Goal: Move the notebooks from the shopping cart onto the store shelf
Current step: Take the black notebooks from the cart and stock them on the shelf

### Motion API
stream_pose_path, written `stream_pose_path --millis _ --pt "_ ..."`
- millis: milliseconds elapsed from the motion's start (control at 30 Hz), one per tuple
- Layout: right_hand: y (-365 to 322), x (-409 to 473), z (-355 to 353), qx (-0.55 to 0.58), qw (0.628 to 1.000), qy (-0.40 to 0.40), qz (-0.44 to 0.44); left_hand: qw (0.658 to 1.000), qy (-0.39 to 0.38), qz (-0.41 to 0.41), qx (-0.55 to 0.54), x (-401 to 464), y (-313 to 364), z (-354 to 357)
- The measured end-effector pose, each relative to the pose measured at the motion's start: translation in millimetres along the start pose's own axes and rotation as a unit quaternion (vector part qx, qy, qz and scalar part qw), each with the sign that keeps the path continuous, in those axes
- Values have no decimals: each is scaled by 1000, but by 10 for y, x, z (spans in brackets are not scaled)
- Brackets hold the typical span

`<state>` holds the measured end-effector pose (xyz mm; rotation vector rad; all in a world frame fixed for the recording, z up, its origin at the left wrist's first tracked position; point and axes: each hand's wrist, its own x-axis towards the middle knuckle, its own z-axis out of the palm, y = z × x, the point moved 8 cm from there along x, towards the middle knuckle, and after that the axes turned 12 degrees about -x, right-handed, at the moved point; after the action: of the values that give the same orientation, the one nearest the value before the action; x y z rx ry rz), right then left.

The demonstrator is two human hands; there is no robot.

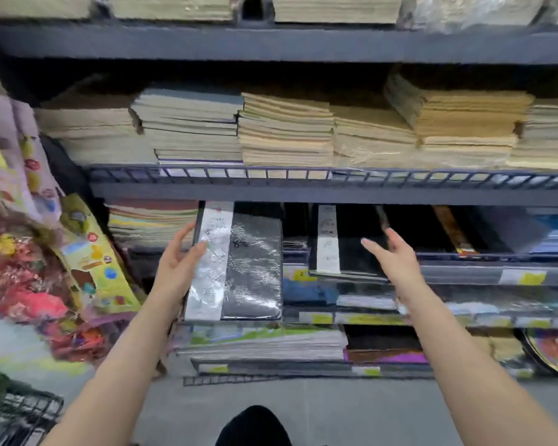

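Head view: two black wrapped notebooks visible. Your left hand (pixel 178 265) grips one notebook (pixel 239 262) by its left edge, fingers curled on it, holding it against the shelf (pixel 303 189) front. Your right hand (pixel 393 255) is spread open, empty, just beside the second notebook (pixel 345 243) lying on the shelf.

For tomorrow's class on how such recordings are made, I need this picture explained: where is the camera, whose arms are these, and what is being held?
There is no machine here. One camera sits on a person's head and looks forward and down, so both bare arms reach into the picture from below. Ahead stand store shelves stacked with notebooks. The left hand holds a black notebook in shiny wrap by its left edge, in front of a lower shelf. The right hand is open and empty, reaching towards another black notebook lying on that shelf. A corner of the wire cart shows at the bottom left.
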<state>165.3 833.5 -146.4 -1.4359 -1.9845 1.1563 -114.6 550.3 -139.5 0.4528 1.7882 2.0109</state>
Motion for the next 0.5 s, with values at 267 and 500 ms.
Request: stream_pose_path --millis 267,500 --pt "-128 -284 228 -360 860 167 -320 991 2 120 -60 276 -170 197" --pt "-266 -31 562 -392 831 156 -363 986 6 147 -84 312 -245 247"
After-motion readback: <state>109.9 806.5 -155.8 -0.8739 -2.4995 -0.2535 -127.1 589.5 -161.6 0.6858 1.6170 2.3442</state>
